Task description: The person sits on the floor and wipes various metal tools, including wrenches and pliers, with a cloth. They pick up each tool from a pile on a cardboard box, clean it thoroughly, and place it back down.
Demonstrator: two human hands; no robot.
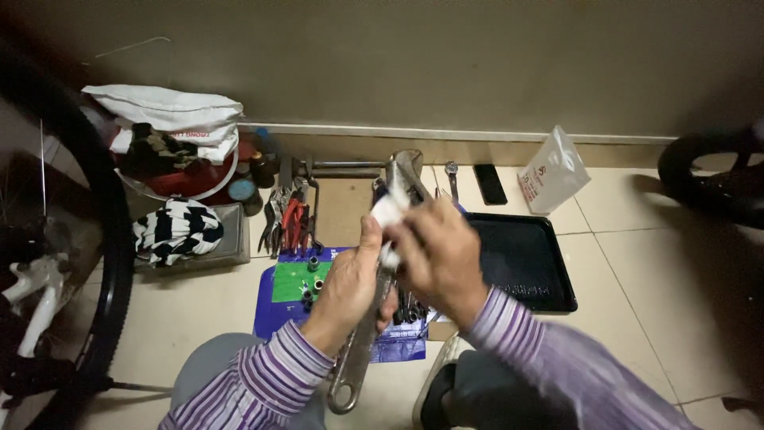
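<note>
Now, steel wrench (long, dull), white cloth

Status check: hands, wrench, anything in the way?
Left hand grips large adjustable wrench. Right hand presses white cloth on it. Black tray beside, apart.

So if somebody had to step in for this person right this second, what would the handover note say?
Left hand: gripped around the handle of a large adjustable wrench, jaw end pointing up towards the wall.
Right hand: pressing a small white cloth against the wrench just below its head.
Nearby on the floor: blue mat with a green pad and small sockets, pliers beyond it, an empty black tray to the right.
Done: wrench picked up, cloth on it.
Left: cannot tell how much of the wrench has been wiped; it is not yet put down.
</note>
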